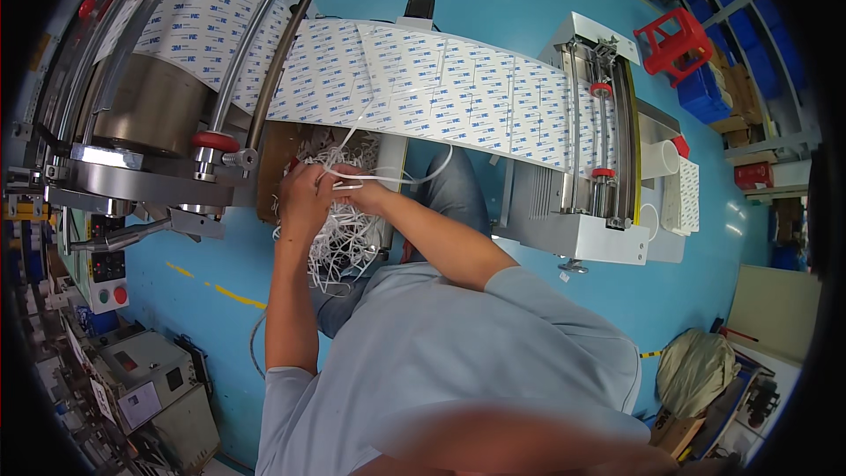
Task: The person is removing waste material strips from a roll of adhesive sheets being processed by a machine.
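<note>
My left hand [302, 197] and my right hand [368, 197] are close together over a tangled heap of thin white strips [342, 251]. Both have their fingers closed on a narrow white strip [443, 169], which loops out to the right of them. One length of it rises from my hands toward the printed sheet. The fingertips are partly hidden behind the hands. Just beyond, a long white liner sheet [423, 79] with blue print stretches between two machines, with cut lines across it. Part of a brown cardboard box [276, 154] shows beside the heap.
At the left stands a machine with a large metal roller [150, 110] and red-collared bars. A white cutting machine [577, 238] takes the sheet at the right. My knee [454, 198] is under the sheet. Farther off are a red stool [674, 46] and blue bins [702, 92].
</note>
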Motion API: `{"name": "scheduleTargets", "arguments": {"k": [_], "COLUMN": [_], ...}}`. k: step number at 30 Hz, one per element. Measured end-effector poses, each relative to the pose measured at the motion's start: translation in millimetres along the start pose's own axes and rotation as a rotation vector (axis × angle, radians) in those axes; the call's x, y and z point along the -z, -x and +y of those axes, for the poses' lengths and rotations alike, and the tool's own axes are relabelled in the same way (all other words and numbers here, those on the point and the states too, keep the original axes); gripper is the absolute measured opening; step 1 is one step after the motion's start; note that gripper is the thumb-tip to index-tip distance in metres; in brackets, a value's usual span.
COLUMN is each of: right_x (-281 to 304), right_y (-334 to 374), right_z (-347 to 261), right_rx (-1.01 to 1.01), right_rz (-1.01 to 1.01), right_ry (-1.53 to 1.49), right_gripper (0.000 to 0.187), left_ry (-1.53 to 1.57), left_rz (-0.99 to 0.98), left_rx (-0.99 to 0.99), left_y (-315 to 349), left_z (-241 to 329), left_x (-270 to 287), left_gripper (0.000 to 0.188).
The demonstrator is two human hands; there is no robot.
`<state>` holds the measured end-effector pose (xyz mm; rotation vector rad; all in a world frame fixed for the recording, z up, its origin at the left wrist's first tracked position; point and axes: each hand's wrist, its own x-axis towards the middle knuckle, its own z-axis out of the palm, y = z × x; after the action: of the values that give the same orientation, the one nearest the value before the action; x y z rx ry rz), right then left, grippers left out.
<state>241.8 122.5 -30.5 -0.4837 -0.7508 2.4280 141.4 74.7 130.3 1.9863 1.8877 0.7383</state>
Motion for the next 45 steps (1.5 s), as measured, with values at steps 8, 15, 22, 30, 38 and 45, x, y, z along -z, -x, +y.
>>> {"name": "scheduleTargets", "arguments": {"k": [8, 15, 22, 30, 38, 45], "right_x": [-27.9, 35.9, -0.4, -57.9, -160.9, -254.5], "right_y": [16.7, 79.8, 263.3, 320.8, 258.4, 161.4], "right_z": [35.2, 80.8, 201.9, 264.0, 262.1, 218.2], "right_rx": [0.071, -0.09, 0.266, 0.483, 0.242, 0.13], "right_rz": [0.19, 0.202, 0.72, 0.396, 0.079, -0.112], "right_ry": [0.506, 0.727, -0.291, -0.447, -0.234, -0.032], "right_gripper": [0.047, 0.05, 0.047, 0.059, 0.063, 0.066], "left_ry": [-0.121, 0.167, 0.514, 0.392, 0.426, 0.436], "left_rz": [-0.064, -0.037, -0.739, -0.505, -0.11, 0.154], "left_rx": [-0.12, -0.173, -0.267, -0.204, -0.038, 0.082], "left_y": [4.7, 25.0, 162.2, 285.0, 399.0, 437.8], "left_z": [14.1, -28.6, 22.0, -21.7, -111.5, -161.8], "left_x": [-14.1, -76.7, -114.5, -36.5, 87.7, 167.7], "left_gripper": [0.04, 0.01, 0.021, 0.026, 0.024, 0.024]}}
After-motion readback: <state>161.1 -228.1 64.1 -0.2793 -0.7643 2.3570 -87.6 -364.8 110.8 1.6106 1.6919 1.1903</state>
